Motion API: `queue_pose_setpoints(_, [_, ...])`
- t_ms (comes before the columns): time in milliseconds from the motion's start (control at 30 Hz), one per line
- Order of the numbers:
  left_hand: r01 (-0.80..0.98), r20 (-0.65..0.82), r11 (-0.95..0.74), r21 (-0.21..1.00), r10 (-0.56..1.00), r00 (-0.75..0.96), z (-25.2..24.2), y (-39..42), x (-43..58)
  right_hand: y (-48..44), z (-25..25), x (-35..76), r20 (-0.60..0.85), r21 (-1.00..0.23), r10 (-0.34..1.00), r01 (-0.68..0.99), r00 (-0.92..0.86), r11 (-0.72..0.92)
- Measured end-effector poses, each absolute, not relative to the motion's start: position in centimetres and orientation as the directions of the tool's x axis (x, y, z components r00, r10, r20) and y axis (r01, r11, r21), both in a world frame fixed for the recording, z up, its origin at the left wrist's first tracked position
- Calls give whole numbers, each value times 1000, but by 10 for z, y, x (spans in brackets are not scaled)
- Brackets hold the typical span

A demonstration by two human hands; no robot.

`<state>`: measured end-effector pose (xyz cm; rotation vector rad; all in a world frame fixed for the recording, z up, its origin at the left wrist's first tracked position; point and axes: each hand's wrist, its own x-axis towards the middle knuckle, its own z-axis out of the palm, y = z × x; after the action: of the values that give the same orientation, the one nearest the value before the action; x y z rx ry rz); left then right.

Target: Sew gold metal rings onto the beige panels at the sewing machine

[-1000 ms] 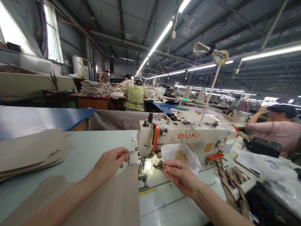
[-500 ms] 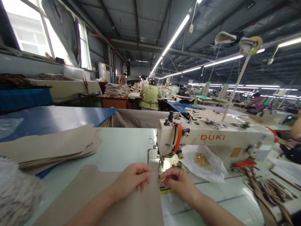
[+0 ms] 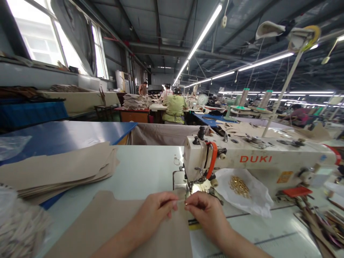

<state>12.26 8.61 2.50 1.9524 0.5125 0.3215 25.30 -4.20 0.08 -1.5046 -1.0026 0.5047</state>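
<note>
My left hand (image 3: pixel 161 208) is closed in a pinch above a flat taupe fabric panel (image 3: pixel 120 225). What its fingertips hold is too small to make out; a thin pale edge shows between the two hands. Close beside it, the thumb and forefinger of my right hand (image 3: pixel 209 211) pinch a small gold-coloured metal ring (image 3: pixel 186 203), mostly covered by the fingers. Both hands are just in front of the needle area of a white sewing machine (image 3: pixel 255 152), whose lamp glows behind my right fingers. The panel lies on the pale table, its right edge beneath my hands.
A white cloth or bag (image 3: pixel 258 200) with many gold metal pieces (image 3: pixel 239 186) lies under the machine arm. Stacked taupe panels (image 3: pixel 59 168) are at left, above a clear bag of scraps (image 3: pixel 21 222). Straps and tools (image 3: pixel 322 225) lie at right. A person in green (image 3: pixel 174 105) sits ahead.
My right fingertips have closed together around the ring and come nearer my left fingertips. The whole view has shifted slightly, with the machine now further right.
</note>
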Motion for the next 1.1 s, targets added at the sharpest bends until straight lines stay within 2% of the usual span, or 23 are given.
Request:
queue_pose_setpoints(100, [211,3,-383,899,488,873,22,88,122,-41,0,254,214,-960,802,272,558,67])
queue_pose_setpoints(200, [208,-5,-363,908,489,872,20,88,123,-37,-4,255,144,-988,818,125,557,89])
queue_pose_setpoints(367, [201,-103,-188,961,432,896,23,87,124,-34,-4,261,-5,-981,898,-178,440,81])
queue_pose_setpoints(533, [193,-180,-18,981,287,941,28,88,120,-39,0,266,-88,-943,946,-332,313,22])
queue_pose_setpoints(633, [188,-189,30,982,265,945,26,87,120,-40,4,264,-66,-931,944,-361,323,58])
queue_pose_setpoints(867, [156,-158,29,987,295,942,23,85,122,-34,3,259,-19,-961,884,-253,467,113])
queue_pose_setpoints(1100, [164,-187,102,981,295,937,31,85,117,-37,5,260,-78,-915,920,-394,384,87])
